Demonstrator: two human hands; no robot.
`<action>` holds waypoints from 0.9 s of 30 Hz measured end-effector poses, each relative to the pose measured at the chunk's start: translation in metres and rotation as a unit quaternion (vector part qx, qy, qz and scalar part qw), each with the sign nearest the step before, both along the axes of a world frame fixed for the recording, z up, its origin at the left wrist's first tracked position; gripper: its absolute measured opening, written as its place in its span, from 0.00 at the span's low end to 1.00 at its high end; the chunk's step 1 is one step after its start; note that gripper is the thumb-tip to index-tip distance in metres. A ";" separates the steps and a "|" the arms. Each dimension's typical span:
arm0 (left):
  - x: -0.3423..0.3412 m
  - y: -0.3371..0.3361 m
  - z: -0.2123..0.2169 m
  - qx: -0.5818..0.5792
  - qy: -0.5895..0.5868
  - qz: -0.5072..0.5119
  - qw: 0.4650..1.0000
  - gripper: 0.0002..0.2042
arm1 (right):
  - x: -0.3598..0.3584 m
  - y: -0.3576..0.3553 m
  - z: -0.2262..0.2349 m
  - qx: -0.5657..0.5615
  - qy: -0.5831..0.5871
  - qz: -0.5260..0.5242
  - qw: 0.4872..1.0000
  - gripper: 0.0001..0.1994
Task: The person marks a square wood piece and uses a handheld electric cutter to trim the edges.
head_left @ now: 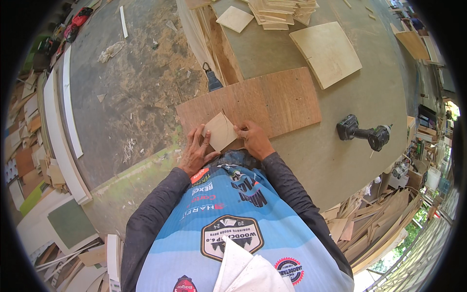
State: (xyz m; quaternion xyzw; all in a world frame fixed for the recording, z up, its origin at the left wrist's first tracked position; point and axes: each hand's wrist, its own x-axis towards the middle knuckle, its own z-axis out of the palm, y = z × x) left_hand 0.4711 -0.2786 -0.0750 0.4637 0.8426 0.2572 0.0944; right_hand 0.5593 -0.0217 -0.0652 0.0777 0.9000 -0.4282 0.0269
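A small, pale square of plywood [221,132], with a thin curved line drawn on it, lies corner-up on a long reddish-brown board [287,100]. My left hand [195,152] holds its left corner, with the fingers on the edge and the thumb below. At the right corner, my right hand [256,139] grips the piece between thumb and bent fingers. The lower corner comes close to my shirt front. Beyond the board's far edge, a dark tool end with a loop [212,80] sticks out; the rest is hidden.
A black cordless drill [362,132] lies on the table [340,168] to the right. Farther back are a larger pale plywood panel [327,54] and a stack of thin plywood squares [277,12]. Sawdust [170,63] covers the left surface. Wood offcuts [379,219] are piled lower right.
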 end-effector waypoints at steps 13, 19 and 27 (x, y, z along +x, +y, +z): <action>0.003 0.002 -0.002 0.006 -0.001 0.016 1.000 0.50 | -0.003 0.004 -0.005 -0.008 0.002 0.002 1.000 0.12; 0.005 0.002 -0.008 0.023 -0.005 0.026 0.999 0.52 | -0.005 0.006 -0.006 0.005 0.003 0.017 1.000 0.11; 0.006 0.004 -0.006 0.020 -0.001 0.032 0.999 0.52 | -0.007 0.010 -0.006 0.014 -0.008 0.037 0.999 0.13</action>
